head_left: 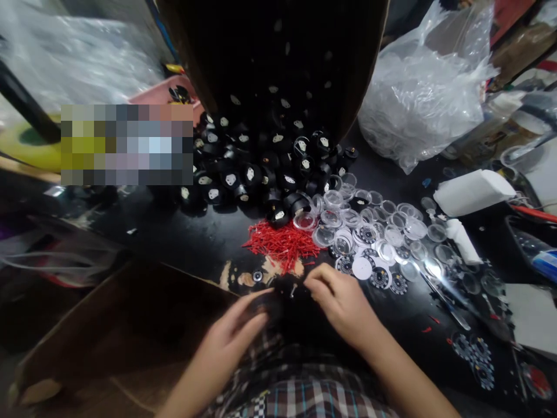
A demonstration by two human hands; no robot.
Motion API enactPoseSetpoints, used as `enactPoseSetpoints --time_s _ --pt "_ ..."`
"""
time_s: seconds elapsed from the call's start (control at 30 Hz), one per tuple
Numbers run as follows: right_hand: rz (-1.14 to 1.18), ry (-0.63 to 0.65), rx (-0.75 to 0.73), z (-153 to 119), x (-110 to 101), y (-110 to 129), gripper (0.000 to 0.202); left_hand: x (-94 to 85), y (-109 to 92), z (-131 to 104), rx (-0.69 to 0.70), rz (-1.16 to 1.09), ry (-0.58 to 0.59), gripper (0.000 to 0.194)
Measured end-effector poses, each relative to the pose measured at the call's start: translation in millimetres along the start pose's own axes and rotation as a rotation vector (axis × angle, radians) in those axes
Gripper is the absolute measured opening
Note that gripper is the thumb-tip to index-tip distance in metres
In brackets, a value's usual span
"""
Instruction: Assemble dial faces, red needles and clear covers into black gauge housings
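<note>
Left hand [232, 328] curved around a dark rounded piece [268, 304], right hand [342, 296] bunched narrow, any held part unclear

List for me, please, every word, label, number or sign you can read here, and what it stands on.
No text can be read for certain.
Dials: rim marks, too small to read.
Blue label: too blurred to read.
Brownish bottle: markings too blurred to read.

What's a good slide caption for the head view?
Left hand and right hand at work near red strips and clear round pieces.
</note>
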State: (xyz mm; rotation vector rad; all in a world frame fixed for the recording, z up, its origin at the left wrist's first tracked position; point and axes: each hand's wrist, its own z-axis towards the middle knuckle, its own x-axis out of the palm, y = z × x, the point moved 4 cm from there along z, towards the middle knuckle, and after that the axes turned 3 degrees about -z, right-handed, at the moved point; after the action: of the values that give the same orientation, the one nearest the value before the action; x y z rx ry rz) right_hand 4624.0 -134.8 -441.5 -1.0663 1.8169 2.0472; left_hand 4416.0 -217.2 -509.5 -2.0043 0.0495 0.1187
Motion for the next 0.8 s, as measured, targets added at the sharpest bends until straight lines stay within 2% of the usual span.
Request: enactPoseSetpoints --time_s 0.07,0.1,0.13,0.17,0.23,0.3,0.33,0.4,0.47,0.53,0.63,0.7,0.77,0.8 --pt "0.040 -0.031 0.066 -1 -6 -5 0.027 -49.1 10 -10 0.096 0.198 -0.323 0.042" --pt "0.034 -0.040 0.079 0 -7 -6 0.027 -65.8 8 -11 0.190 0.352 -0.443 0.045" --pt "0.022 -0.022 0.071 2 -5 -3 0.025 -74.9 3 -8 0.292 0.482 -0.519 0.047" --pt "0.012 0.022 0.043 5 0 1 0.023 -76.1 -5 0 0.390 0.575 -0.538 0.048" --pt "0.003 0.121 -0.036 9 11 13 0.019 -61.8 -27 30 0.544 0.605 -0.472 0.043" --pt "-0.011 0.144 -0.068 11 17 21 0.017 -37.0 -51 71 0.546 0.547 -0.355 0.043" --pt "-0.023 0.134 -0.057 10 18 22 0.018 -24.9 -62 91 0.528 0.560 -0.335 0.045" --pt "-0.034 0.120 -0.011 7 16 19 0.018 -7.0 -81 122 0.492 0.605 -0.369 0.054" --pt "-0.023 0.135 0.027 4 15 14 0.019 1.3 -89 138 0.489 0.624 -0.421 0.058" --pt "-0.011 0.154 0.041 1 14 10 0.019 2.0 -89 140 0.516 0.614 -0.435 0.053" --pt "-0.019 0.138 0.065 1 12 6 0.019 -5.6 -80 124 0.572 0.462 -0.410 0.053" --pt "-0.039 0.130 0.080 -1 8 -1 0.018 -11.9 -72 107 0.572 0.146 -0.372 0.062" --pt "-0.112 0.102 0.096 -4 0 -13 0.015 -13.3 -62 92 0.492 -0.203 -0.308 0.069" --pt "-0.186 0.065 0.113 -6 -7 -21 0.015 -10.6 -58 85 0.429 -0.301 -0.268 0.068"
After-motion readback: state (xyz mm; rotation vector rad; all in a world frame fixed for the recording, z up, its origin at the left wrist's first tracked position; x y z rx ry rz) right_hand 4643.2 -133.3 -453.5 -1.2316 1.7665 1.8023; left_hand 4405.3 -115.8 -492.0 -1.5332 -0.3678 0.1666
